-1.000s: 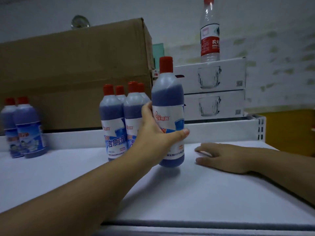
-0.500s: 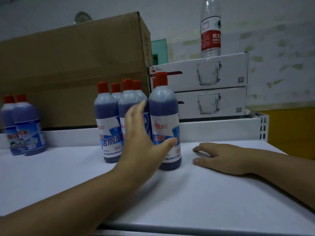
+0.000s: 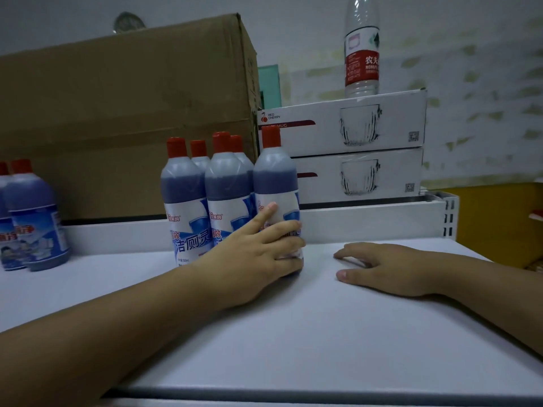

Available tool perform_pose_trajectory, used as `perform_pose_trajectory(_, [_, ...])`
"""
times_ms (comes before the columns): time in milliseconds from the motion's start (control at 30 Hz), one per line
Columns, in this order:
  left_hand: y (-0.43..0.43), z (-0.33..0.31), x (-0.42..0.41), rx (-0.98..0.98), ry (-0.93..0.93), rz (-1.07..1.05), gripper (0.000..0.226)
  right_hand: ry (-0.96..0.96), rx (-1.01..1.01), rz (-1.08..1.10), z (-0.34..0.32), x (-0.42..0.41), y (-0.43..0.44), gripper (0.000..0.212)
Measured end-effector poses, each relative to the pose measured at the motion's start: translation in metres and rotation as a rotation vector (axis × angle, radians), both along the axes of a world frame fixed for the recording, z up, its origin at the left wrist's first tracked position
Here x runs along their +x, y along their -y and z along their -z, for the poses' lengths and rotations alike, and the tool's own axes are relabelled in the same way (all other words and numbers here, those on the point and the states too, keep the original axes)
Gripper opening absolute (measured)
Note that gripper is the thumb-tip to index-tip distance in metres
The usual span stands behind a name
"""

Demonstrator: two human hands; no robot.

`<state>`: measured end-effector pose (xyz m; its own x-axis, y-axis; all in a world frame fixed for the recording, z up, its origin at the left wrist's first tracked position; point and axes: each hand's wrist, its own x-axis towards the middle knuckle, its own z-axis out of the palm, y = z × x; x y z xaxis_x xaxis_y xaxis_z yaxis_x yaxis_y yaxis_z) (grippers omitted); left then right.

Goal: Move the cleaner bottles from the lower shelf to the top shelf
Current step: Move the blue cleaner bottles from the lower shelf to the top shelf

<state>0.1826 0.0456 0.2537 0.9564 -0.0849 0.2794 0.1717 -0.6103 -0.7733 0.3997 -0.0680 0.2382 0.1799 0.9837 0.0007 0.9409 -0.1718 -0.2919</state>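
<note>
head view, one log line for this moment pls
left hand: fingers against rightmost cleaner bottle | bottle: upright on shelf | right hand: flat on shelf

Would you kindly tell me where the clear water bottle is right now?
In the head view, the clear water bottle stands upper right, atop the upper of two stacked white mug boxes, right of the cardboard box.

Cleaner bottles (image 3: 228,198) grouped in front of the brown cardboard box (image 3: 126,113): red caps, grey-white shoulders, dark purple-blue liquid, white labels with blue swirls and blue lettering. Right of that box, two white mug boxes (image 3: 342,151) bear line-drawn glass patterns and maroon stripes. The water bottle (image 3: 361,51) above them is clear with a red-and-white label; the shelf (image 3: 293,333) is white.
</note>
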Motion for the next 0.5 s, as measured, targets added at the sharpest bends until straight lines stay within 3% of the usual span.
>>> perform_pose_trajectory(333, [-0.004,0.006,0.001,-0.051,0.099,0.061,0.041,0.044,0.051,0.019,0.000,0.000,0.000,0.059])
perform_pose_trajectory(500, [0.034,-0.012,-0.018,-0.458,0.316,0.246,0.020,0.125,0.156,0.073,-0.023,-0.012,0.025,0.041])
